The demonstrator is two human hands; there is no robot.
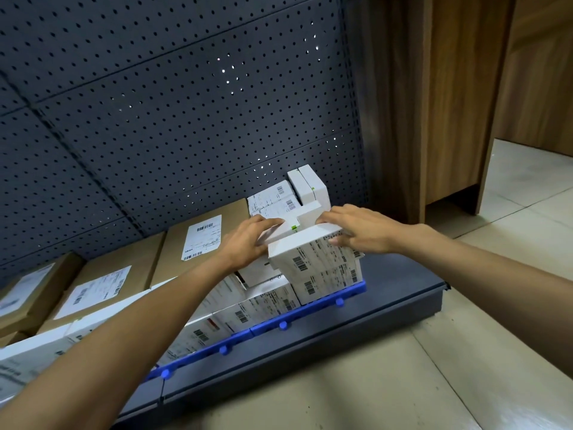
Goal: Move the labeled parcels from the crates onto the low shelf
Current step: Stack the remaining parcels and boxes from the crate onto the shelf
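Both hands are settling a white parcel (313,252) onto the stack at the right end of the low shelf (387,293), so the step in hand looks like placing: the left hand (248,243) lies flat with spread fingers over the smaller boxes just left of the parcel, and the right hand (356,231) presses flat-fingered on its top right edge, neither closed around anything. Next, I judge, the parcel needs squaring against the blue rail (273,324) before letting go. Its labels show barcodes and fine print too small to read, as do those on the brown boxes (130,268) left of the stack.
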